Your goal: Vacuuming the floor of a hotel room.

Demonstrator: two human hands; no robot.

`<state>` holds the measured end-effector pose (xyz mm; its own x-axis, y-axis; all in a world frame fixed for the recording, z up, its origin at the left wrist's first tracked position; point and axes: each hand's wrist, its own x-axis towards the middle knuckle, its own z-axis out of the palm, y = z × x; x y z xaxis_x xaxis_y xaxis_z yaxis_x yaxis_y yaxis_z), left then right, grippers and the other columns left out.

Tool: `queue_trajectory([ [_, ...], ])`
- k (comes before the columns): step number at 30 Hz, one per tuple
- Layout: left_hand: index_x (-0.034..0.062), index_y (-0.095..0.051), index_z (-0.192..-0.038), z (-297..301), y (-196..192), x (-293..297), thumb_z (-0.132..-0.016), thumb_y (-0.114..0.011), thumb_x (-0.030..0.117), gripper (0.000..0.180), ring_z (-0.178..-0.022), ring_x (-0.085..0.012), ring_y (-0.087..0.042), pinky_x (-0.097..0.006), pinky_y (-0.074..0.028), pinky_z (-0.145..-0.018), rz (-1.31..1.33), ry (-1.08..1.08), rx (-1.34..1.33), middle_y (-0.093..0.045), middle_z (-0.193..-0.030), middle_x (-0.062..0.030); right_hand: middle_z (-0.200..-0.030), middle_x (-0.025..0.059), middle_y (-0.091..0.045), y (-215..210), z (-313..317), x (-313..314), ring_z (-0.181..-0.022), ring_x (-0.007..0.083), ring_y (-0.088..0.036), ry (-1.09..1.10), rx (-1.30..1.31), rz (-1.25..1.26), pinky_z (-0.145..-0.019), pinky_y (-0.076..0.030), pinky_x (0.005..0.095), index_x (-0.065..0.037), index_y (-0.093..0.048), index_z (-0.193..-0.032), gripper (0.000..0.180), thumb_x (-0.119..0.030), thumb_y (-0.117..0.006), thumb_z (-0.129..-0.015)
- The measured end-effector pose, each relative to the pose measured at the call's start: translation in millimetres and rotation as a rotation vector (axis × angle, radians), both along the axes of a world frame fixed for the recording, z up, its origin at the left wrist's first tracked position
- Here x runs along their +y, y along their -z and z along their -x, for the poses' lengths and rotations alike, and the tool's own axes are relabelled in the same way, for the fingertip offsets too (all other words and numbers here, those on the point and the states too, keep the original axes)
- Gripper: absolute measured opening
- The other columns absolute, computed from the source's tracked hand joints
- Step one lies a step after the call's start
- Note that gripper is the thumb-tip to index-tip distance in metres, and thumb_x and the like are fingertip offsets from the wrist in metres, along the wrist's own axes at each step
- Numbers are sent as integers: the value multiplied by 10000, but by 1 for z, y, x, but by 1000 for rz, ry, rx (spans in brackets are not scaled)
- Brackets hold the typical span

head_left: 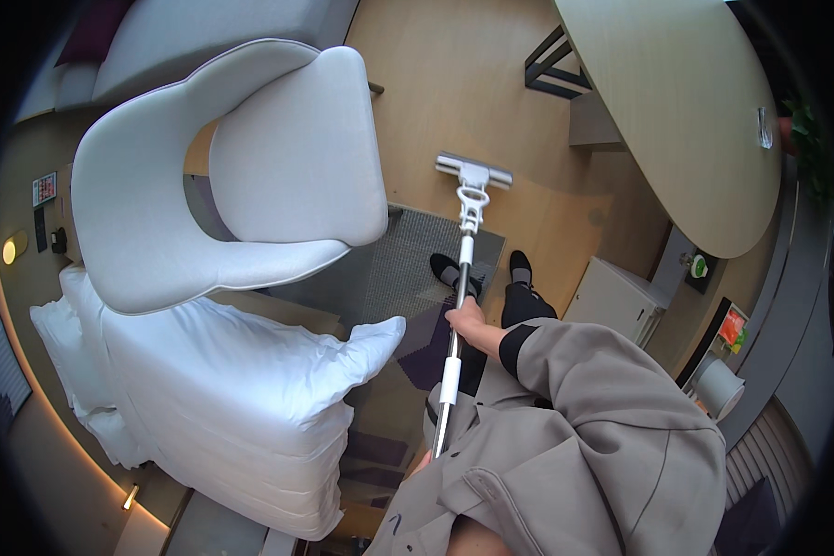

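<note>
A sponge mop (pixel 466 250) with a white and silver pole runs away from my body. Its wide roller head (pixel 473 172) is over the wooden floor, past the edge of the grey carpet; whether it touches the floor I cannot tell. My right hand (pixel 468 317) is wrapped round the middle of the pole, its forearm in a grey sleeve. At the pole's near end my left hand (pixel 419 465) grips it, though only a sliver of that hand shows beside my grey jacket. Both my feet, in dark shoes, stand near the pole's middle.
A pale upholstered chair (pixel 292 162) stands to the left, in front of a light sofa (pixel 218 42). Beside it is a bed with rumpled white bedding (pixel 222 371). A wooden table (pixel 690 111) is at the far right, and a small white cabinet (pixel 612 301) stands nearer.
</note>
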<state>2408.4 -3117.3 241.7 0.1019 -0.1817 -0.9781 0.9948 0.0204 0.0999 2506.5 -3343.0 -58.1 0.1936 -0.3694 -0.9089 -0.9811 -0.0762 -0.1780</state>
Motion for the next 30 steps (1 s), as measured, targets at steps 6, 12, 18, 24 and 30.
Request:
queue_trajectory([
  [6, 203, -201, -1529, -33, 25, -36, -981, -490, 148, 621, -536, -109, -501, -250, -476, -494, 400, -286, -78, -548, -760, -60, -819, 180, -624, 21, -93, 10, -749, 315, -668, 53, -350, -246, -705, -532, 434, 53, -506, -999, 373, -159, -668, -738],
  [12, 206, -291, -1427, -26, 20, -99, -1032, -404, 238, 412, -446, -118, -423, -263, -384, -372, 222, -340, 61, -429, -664, -46, -1118, 283, -634, 26, -96, -1, -1041, 407, -641, -124, -181, -326, -879, -520, 439, 61, -558, -1149, 433, -170, -606, -785],
  [18, 98, -281, -1485, 70, -38, -107, -1032, -429, 260, 503, -878, -111, -553, -228, -450, -796, 92, -36, 64, -554, -954, -54, -998, 268, -669, -17, 48, -35, -951, 392, -674, -110, -100, -327, -825, -534, 431, 77, -597, -1076, 442, -199, -664, -738],
  [24, -5, -222, -1511, 111, -71, -103, -1021, -474, 266, 614, -1289, -117, -419, -262, -330, -1066, 124, 115, 29, -409, -1445, -68, -895, 225, -681, -56, 143, -86, -846, 330, -698, 7, 74, -360, -732, -549, 403, 83, -630, -929, 296, -166, -650, -772],
  [30, 7, -229, -1511, 119, -73, -115, -1023, -458, 257, 594, -1149, -105, -524, -234, -411, -966, 86, -45, -45, -523, -1315, -72, -728, 162, -611, -49, 121, -73, -643, 273, -640, -12, -176, -246, -607, -508, 399, 70, -544, -876, 267, -139, -656, -755],
])
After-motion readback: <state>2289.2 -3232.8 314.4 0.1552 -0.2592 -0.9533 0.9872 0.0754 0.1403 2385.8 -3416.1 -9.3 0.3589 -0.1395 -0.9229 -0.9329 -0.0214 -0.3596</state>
